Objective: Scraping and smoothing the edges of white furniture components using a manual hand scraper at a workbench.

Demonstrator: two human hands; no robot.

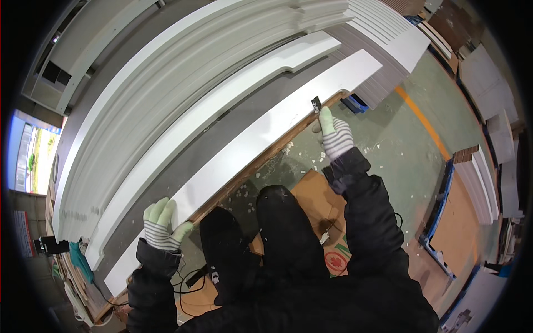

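A long white board [277, 133] with a notch near its far right end lies slanting across the grey work surface, its rough brown near edge toward me. My left hand [161, 225], in a pale green glove with a striped cuff, is closed on that edge at the lower left, fingers on the top face and thumb at the edge. My right hand [335, 134], gloved alike, is closed at the edge near the notch. At its thumb tip is a small flat black piece [316, 104] with pale marks, over the board. Its curled fingers are partly hidden.
Behind lies a second notched white board [222, 105], then a long row of stacked white boards [166, 72]. Flattened cardboard [316, 194] and pale scraps lie on the green floor by my knees. A blue-edged pallet [436, 222] with boards stands right. Black cables [191, 283] lie lower left.
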